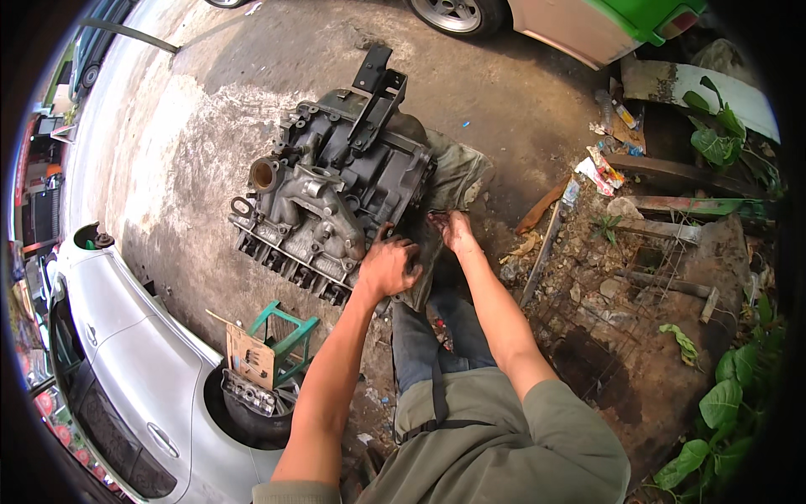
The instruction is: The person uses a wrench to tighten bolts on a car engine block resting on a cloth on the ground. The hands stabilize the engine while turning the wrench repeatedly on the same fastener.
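The left hand [389, 266] is at the near right corner of the engine [336, 181], fingers curled; I cannot tell whether they pinch anything. Just beyond it, the right hand [453, 228] is beside a grimy cloth [462, 172], fingers bent, their hold hidden. The dark metal engine lies on the concrete ground [197, 176], the cloth spreading from its right side. Left of the person are a green stool [295, 336] and a silver car [138, 353]. Rubble [588, 290] lines the ground's right edge; a green-and-cream vehicle [579, 29] stands at its far edge.
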Action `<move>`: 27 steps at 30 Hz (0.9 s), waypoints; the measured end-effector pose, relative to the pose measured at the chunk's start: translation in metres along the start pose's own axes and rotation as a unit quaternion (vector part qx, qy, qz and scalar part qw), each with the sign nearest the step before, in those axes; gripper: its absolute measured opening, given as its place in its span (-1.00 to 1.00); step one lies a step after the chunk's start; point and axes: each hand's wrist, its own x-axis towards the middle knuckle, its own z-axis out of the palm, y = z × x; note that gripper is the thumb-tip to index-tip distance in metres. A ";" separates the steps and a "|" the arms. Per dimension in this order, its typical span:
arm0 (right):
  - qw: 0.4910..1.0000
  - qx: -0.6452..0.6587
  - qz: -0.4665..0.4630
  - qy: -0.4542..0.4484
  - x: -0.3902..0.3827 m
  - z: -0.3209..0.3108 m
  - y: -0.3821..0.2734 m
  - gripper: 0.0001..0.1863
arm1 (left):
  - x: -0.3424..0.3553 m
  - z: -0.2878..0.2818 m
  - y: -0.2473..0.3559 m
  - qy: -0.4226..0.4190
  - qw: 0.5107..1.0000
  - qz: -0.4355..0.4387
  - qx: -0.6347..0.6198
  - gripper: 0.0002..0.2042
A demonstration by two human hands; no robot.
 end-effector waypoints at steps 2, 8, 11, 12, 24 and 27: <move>0.996 -0.060 -0.065 0.000 -0.010 0.003 0.001 -0.79 | -0.002 0.002 0.002 0.033 0.998 -0.015 -0.041 -0.72; 0.946 -0.182 -0.241 -0.116 -0.022 0.036 -0.022 -0.86 | -0.009 0.014 0.029 0.186 0.950 -0.092 -0.231 -0.85; 0.920 -0.226 -0.281 -0.154 -0.027 0.046 -0.029 -0.92 | -0.024 0.018 0.033 0.186 0.945 -0.095 -0.253 -0.87; 0.908 -0.252 -0.295 -0.157 -0.029 0.049 -0.030 -0.92 | -0.029 0.018 0.030 0.174 0.956 -0.078 -0.222 -0.86; 0.791 -0.461 -0.387 -0.112 -0.062 0.073 -0.039 -0.88 | -0.028 0.020 0.015 0.090 0.992 0.029 -0.085 -0.82; 0.784 -0.472 -0.389 -0.110 -0.064 0.075 -0.041 -0.89 | -0.027 0.021 0.014 0.090 0.992 0.024 -0.086 -0.80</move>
